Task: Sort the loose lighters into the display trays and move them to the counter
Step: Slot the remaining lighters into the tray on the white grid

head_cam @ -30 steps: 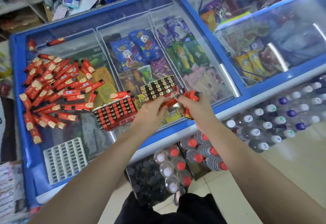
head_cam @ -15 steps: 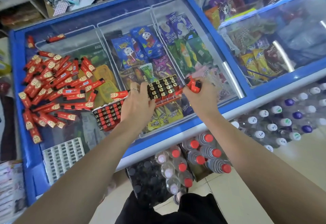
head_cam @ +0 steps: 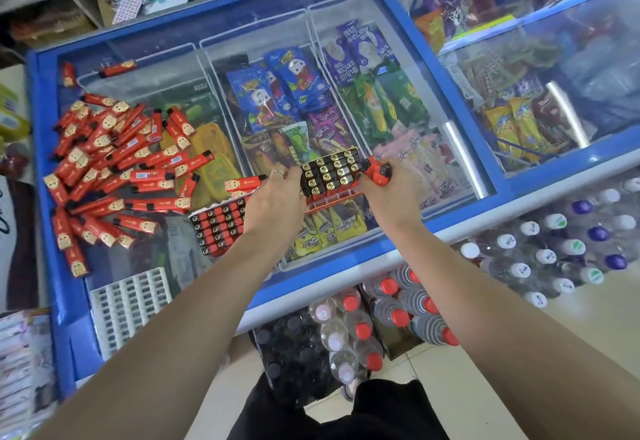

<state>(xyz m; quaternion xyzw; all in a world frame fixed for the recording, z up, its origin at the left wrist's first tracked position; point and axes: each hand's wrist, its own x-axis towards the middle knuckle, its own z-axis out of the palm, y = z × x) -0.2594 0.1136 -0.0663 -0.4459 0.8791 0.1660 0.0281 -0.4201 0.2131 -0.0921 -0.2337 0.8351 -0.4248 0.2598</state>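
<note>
A red display tray partly filled with upright lighters stands on the glass lid of a blue freezer. My left hand grips the tray's left side. My right hand is at its right side and holds a few red lighters in its curled fingers. A second filled tray lies just left of my left wrist. A large heap of loose red lighters covers the lid's left part. An empty white tray sits at the lid's front left.
Frozen snacks show under the glass. A second freezer adjoins on the right. Packs of bottled water and red-capped bottles stand on the floor against the freezer front. Boxes and shelves crowd the back.
My left hand moved from in front of the tray to its left side. My right hand with its lighters shifted up to the tray's right end.
</note>
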